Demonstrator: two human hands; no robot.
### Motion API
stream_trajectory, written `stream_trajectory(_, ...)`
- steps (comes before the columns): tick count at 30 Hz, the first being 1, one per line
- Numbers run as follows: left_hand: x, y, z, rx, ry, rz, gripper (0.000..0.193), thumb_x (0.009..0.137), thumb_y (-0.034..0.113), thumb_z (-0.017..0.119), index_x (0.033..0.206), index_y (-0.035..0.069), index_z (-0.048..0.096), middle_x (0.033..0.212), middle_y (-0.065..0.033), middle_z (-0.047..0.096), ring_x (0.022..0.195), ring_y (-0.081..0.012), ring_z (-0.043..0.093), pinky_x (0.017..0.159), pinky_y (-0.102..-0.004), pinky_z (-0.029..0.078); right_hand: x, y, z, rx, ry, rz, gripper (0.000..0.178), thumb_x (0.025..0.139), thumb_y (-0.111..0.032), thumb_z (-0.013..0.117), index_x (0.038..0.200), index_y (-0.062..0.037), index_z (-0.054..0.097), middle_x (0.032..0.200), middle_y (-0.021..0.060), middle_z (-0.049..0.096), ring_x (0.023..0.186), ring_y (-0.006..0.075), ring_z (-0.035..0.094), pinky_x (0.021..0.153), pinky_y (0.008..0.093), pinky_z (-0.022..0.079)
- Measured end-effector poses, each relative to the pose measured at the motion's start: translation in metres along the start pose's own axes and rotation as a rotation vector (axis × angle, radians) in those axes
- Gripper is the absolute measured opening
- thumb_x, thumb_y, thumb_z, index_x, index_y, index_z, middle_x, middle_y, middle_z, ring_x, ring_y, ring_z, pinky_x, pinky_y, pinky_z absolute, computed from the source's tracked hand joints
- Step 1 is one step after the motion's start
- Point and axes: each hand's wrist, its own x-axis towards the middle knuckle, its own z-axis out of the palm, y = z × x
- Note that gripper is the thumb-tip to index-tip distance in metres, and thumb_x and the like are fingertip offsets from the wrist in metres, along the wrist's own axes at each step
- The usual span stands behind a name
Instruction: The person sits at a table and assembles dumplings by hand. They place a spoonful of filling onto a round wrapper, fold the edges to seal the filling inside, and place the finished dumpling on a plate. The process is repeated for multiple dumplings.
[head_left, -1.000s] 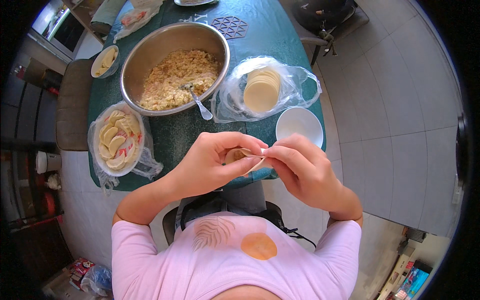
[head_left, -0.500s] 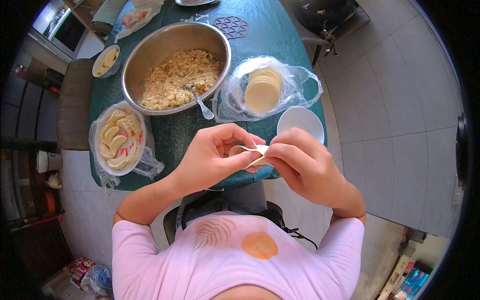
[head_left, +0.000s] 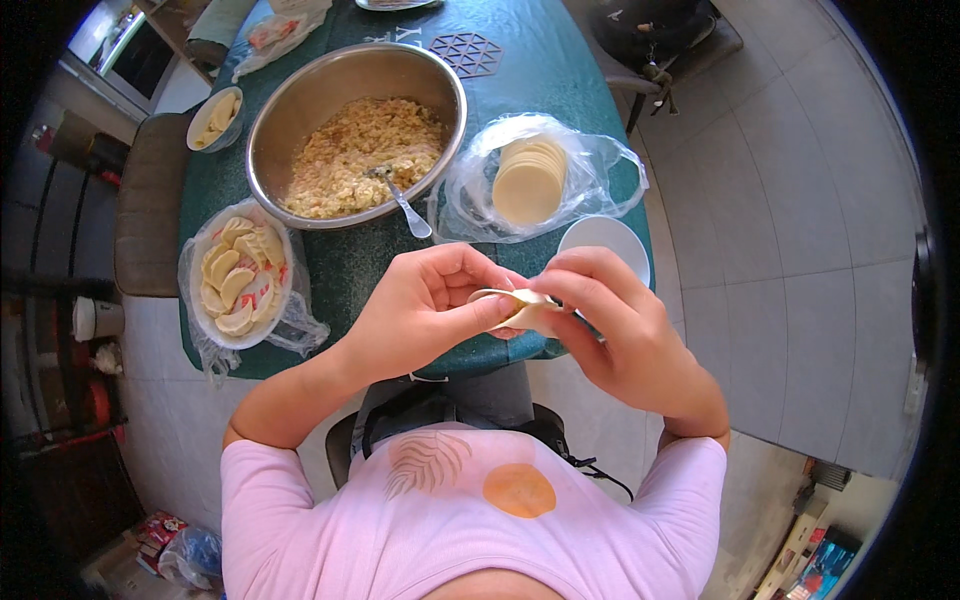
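A partly folded dumpling (head_left: pixel 532 316) is held between both my hands at the table's near edge. My left hand (head_left: pixel 440 295) cups its left side, thumb along the near edge of the wrapper. The fingers and thumb of my right hand (head_left: pixel 615 315) pinch its right end, where the edges come together. A little filling shows in the open left part. Beyond my hands lies a stack of round dumpling wrappers (head_left: pixel 528 185) in a clear plastic bag (head_left: pixel 465 205). A big steel bowl (head_left: pixel 262 165) holds crumbly filling (head_left: pixel 370 150) and a spoon (head_left: pixel 412 215).
On the left, a plastic-lined white bowl (head_left: pixel 205 320) holds several folded dumplings (head_left: pixel 236 285). Partly behind my right hand stands a white bowl (head_left: pixel 610 235). A small bowl (head_left: pixel 214 122) with pale pieces is at the far left. A lattice trivet (head_left: pixel 466 55) lies beyond the steel bowl.
My right fingers have shifted slightly along the wrapper's edge, and more of its right end is now pressed together. My left hand has stayed nearly in place.
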Motion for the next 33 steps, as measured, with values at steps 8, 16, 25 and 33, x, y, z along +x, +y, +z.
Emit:
stream_trajectory(8,-0.001,0.005,-0.002,0.024,-0.031,-0.002,0.011,0.086,-0.001,0.061,0.097,-0.003,0.059,0.109,-0.0170,0.063,0.095,-0.0151,0.063,0.083,-0.0265,0.053,0.008,-0.003,-0.008,-0.131,-0.131,-0.121,0.024,0.072,0.003,0.068,0.093,0.0027,0.056,0.088,0.0134,0.054,0.077,0.0279,0.057,0.064,0.0345,0.049)
stream_trajectory(16,-0.002,0.008,-0.001,0.180,-0.053,0.078,0.011,0.086,-0.004,0.060,0.096,-0.004,0.062,0.110,-0.0172,0.062,0.097,-0.0147,0.062,0.084,-0.0264,0.052,0.006,-0.003,0.003,-0.062,-0.012,-0.094,0.027,0.074,0.005,0.069,0.098,0.0012,0.059,0.086,0.0118,0.057,0.068,0.0249,0.056,0.057,0.0318,0.046)
stream_trajectory(25,0.000,0.007,-0.005,0.102,-0.013,0.026,0.009,0.085,0.000,0.063,0.092,-0.001,0.056,0.106,-0.0134,0.063,0.096,-0.0134,0.061,0.085,-0.0266,0.051,0.008,-0.001,0.007,-0.078,-0.031,-0.040,0.024,0.075,0.004,0.067,0.097,0.0010,0.058,0.092,0.0137,0.055,0.080,0.0281,0.057,0.066,0.0346,0.048)
stream_trajectory(33,0.001,0.001,-0.013,-0.044,-0.192,0.126,0.030,0.083,-0.005,0.062,0.110,0.002,0.051,0.117,-0.0128,0.057,0.108,-0.0156,0.057,0.092,-0.0297,0.048,0.013,-0.002,0.005,-0.006,-0.015,-0.004,0.020,0.077,0.002,0.067,0.094,0.0010,0.058,0.091,0.0137,0.057,0.076,0.0284,0.059,0.064,0.0341,0.049)
